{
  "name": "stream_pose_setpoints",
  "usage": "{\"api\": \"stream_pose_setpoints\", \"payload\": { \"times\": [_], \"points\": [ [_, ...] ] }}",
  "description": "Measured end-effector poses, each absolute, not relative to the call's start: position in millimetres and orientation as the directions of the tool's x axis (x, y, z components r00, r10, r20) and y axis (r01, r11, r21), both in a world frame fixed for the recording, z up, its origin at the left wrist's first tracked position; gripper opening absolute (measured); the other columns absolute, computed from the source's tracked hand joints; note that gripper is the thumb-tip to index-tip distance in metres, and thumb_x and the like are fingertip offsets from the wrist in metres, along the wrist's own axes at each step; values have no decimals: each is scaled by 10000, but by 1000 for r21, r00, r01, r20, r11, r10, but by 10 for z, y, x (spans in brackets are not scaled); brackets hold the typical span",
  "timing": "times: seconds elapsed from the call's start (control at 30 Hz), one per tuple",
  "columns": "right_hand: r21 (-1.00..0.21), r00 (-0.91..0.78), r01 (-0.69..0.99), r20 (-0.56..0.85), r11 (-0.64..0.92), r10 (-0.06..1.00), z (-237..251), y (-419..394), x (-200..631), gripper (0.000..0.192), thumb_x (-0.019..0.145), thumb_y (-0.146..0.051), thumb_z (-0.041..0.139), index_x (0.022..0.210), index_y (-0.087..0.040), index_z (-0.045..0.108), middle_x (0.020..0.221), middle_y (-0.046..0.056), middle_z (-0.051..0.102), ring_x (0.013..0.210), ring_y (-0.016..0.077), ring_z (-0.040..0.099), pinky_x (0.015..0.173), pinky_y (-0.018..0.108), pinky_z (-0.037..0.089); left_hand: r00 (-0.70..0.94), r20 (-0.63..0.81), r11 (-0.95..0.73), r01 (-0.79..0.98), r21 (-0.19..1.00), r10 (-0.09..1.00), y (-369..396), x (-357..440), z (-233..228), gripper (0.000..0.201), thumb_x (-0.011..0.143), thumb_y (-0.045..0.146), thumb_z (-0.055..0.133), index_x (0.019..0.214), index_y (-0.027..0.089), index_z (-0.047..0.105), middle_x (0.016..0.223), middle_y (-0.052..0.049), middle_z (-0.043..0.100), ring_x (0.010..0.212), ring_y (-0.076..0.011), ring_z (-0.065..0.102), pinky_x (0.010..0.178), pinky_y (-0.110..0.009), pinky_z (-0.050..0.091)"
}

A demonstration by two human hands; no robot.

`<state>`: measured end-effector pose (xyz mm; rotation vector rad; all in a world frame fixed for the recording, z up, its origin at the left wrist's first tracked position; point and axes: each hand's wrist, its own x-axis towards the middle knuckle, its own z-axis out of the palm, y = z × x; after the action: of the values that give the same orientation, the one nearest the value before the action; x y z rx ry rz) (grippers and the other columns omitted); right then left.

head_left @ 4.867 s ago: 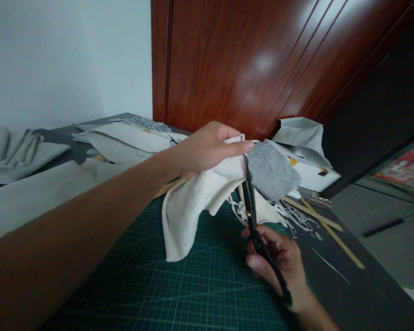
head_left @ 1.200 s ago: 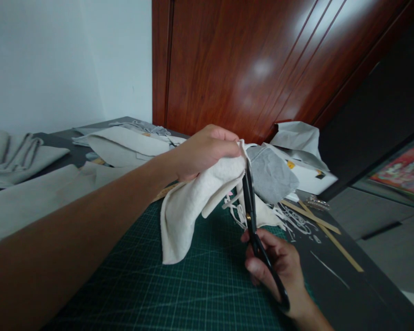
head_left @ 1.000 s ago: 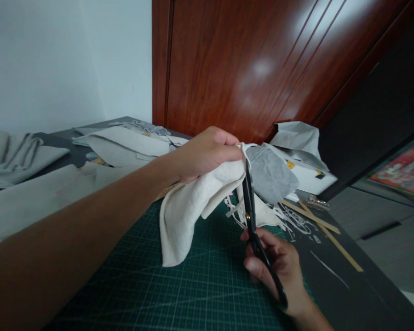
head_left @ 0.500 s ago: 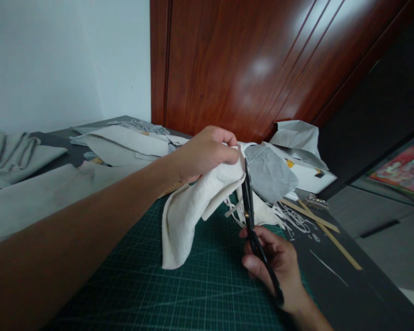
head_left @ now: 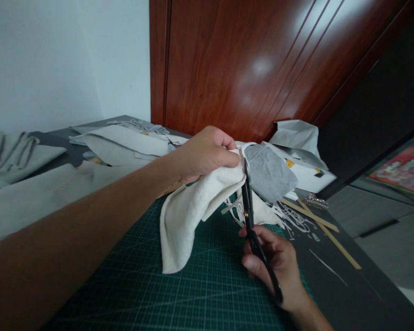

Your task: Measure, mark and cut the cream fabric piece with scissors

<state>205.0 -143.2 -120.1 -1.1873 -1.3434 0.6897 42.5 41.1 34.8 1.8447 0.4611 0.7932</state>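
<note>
Cloth: pinched taut by left hand; scissors, gripped by right hand, best kept upright beside cloth.

The cutting mat lies on the near part of the table. The left hand holds a cloth up over the mat. The right hand is nearer and to the right, with scissors pointing up at the cloth's right edge. Fabric pieces lie far left. A box sits far right, and thin strips lie right of the mat.
</note>
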Motion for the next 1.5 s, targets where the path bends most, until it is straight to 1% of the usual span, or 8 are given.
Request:
{"api": "stream_pose_setpoints", "payload": {
  "times": [0.27, 0.47, 0.7, 0.93, 1.1, 1.27, 1.37, 1.5],
  "points": [
    [-924, 143, 239, 339, 300, 930, -1084, -1413, 2032, 367, 789, -391, 896, 1070, -235, 719, 629, -71, 519, 494, 97, 411, 467, 218, 324, 707, 323, -408, -53, 911, 629, 422, 438, 327, 68, 667, 84, 698, 673, 147, 721, 617, -14, 645, 540, -102, 543, 491, -253, 282],
    [-923, 174, 240, 345, 300, 923, -1156, -1420, 2050, 376, 797, -397, 886, 1092, -231, 723, 644, -62, 527, 519, 107, 426, 482, 225, 330, 707, 297, -407, -13, 913, 642, 392, 449, 313, 51, 656, 96, 704, 665, 143, 718, 635, -28, 662, 549, -112, 556, 484, -254, 285],
    [-908, 174, 320, 336, 270, 926, -1062, -1410, 2021, 374, 775, -380, 893, 1054, -204, 718, 629, -57, 539, 506, 115, 454, 473, 232, 352, 719, 283, -390, -18, 921, 635, 406, 457, 302, 34, 646, 113, 727, 656, 145, 730, 628, -36, 667, 542, -117, 561, 478, -253, 294],
    [-903, 192, 320, 357, 286, 914, -1072, -1406, 2028, 379, 739, -335, 933, 1042, -228, 732, 620, -69, 546, 504, 102, 443, 476, 217, 350, 715, 266, -374, -7, 927, 647, 413, 448, 299, 27, 653, 113, 744, 671, 134, 745, 616, -37, 668, 539, -117, 565, 481, -247, 318],
    [-918, 237, 308, 328, 250, 914, -1115, -1432, 2033, 356, 735, -305, 948, 1011, -240, 733, 613, -79, 522, 508, 100, 440, 465, 207, 352, 709, 295, -400, -20, 916, 641, 411, 446, 302, 30, 659, 105, 737, 661, 135, 741, 615, -38, 668, 536, -113, 559, 479, -248, 299],
    [-923, 253, 309, 311, 228, 916, -1128, -1418, 2029, 362, 728, -328, 951, 999, -233, 731, 605, -79, 513, 494, 107, 444, 437, 214, 370, 707, 282, -384, -16, 923, 649, 410, 442, 321, 33, 662, 106, 738, 655, 138, 738, 608, -34, 662, 530, -114, 557, 482, -252, 305],
    [-918, 253, 320, 319, 232, 913, -1118, -1412, 2026, 353, 729, -330, 948, 988, -228, 729, 600, -78, 513, 492, 107, 452, 435, 213, 376, 703, 288, -390, -17, 921, 650, 398, 438, 331, 57, 684, 110, 735, 638, 143, 726, 607, -29, 655, 545, -116, 563, 494, -251, 317],
    [-916, 241, 326, 320, 234, 916, -1137, -1420, 2039, 340, 756, -333, 924, 1007, -230, 720, 604, -79, 507, 488, 102, 441, 434, 211, 378, 708, 306, -406, -30, 914, 637, 406, 446, 313, 128, 766, 148, 709, 639, 156, 713, 607, -20, 629, 535, -105, 531, 491, -261, 280]
  ]
}}
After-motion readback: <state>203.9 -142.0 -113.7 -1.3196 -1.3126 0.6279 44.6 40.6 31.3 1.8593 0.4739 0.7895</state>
